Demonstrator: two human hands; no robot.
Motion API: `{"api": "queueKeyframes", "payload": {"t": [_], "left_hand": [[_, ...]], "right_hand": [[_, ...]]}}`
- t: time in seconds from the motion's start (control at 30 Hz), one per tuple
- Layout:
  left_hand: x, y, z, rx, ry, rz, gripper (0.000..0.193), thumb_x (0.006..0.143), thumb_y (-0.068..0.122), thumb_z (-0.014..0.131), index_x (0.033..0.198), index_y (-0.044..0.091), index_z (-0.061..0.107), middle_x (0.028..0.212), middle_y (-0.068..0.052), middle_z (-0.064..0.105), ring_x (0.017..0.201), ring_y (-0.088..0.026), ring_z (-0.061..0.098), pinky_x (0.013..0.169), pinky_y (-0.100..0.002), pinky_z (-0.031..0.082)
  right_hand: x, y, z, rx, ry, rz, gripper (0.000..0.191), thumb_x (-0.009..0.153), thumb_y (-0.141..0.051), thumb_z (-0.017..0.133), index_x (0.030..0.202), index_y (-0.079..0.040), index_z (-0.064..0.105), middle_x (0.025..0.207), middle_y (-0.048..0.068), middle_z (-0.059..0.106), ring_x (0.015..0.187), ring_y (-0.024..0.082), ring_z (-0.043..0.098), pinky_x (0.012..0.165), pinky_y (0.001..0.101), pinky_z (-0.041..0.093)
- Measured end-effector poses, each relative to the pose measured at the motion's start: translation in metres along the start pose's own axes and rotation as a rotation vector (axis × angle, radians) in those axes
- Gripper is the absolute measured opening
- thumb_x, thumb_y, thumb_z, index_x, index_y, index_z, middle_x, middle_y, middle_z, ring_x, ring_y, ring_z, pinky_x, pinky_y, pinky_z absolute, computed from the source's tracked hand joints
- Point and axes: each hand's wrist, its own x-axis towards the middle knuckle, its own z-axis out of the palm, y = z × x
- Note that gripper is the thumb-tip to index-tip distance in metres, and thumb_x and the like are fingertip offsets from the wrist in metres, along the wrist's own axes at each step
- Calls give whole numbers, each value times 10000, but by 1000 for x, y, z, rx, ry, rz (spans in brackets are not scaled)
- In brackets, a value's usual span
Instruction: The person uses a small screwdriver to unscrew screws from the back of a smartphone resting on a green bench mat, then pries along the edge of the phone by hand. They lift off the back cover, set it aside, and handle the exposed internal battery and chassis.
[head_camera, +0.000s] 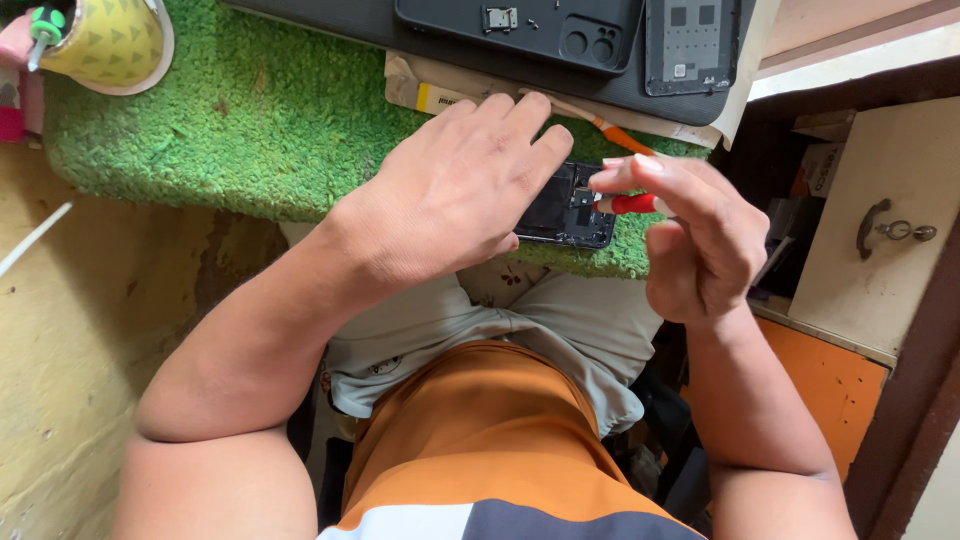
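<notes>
An opened black phone (568, 212) lies on the near edge of a green shaggy mat (250, 130). My left hand (455, 185) rests on top of it, fingers pressed flat, covering its left part. My right hand (690, 235) pinches a red-handled screwdriver (632, 204), whose tip points into the phone's exposed inside.
A black tray (330, 25) at the back holds a phone back cover (520, 30) and another dark panel (692, 45). An orange-handled tool (615, 133) lies by it. A yellow tape roll (105, 45) sits at the far left. A cream drawer front with a handle (885, 225) stands on the right.
</notes>
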Motion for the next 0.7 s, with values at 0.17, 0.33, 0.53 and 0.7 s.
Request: {"api": "queueKeyframes", "payload": {"t": [0.17, 0.33, 0.53, 0.7], "left_hand": [[-2, -1, 0, 27, 53, 37, 709, 608, 229, 905, 1174, -2, 546, 1113, -158, 531, 999, -328, 571, 819, -457, 472], [-2, -1, 0, 35, 56, 39, 703, 601, 239, 905, 1160, -5, 555, 1111, -156, 532, 989, -325, 570, 801, -453, 468], [-1, -1, 6, -38, 165, 69, 548, 683, 245, 875, 1073, 1, 577, 1088, -161, 537, 972, -334, 580, 801, -465, 470], [14, 1, 24, -191, 221, 47, 144, 896, 87, 724, 968, 46, 606, 984, -133, 584, 863, -344, 615, 777, -476, 495]], "right_hand": [[-6, -4, 1, -188, 68, -4, 384, 897, -94, 863, 1208, 17, 667, 985, 190, 652, 761, 203, 680, 712, 299, 561], [-2, -5, -6, -12, -32, 98, 353, 918, -46, 824, 1222, 34, 664, 1035, 193, 696, 771, 180, 692, 661, 259, 534], [-3, -4, 2, -81, 44, 5, 322, 935, -2, 797, 1225, 32, 662, 1064, 199, 697, 840, 196, 729, 668, 252, 550], [-5, -4, -3, -69, 61, 121, 300, 949, 36, 774, 1227, 31, 660, 1088, 204, 698, 899, 210, 760, 674, 245, 564]]}}
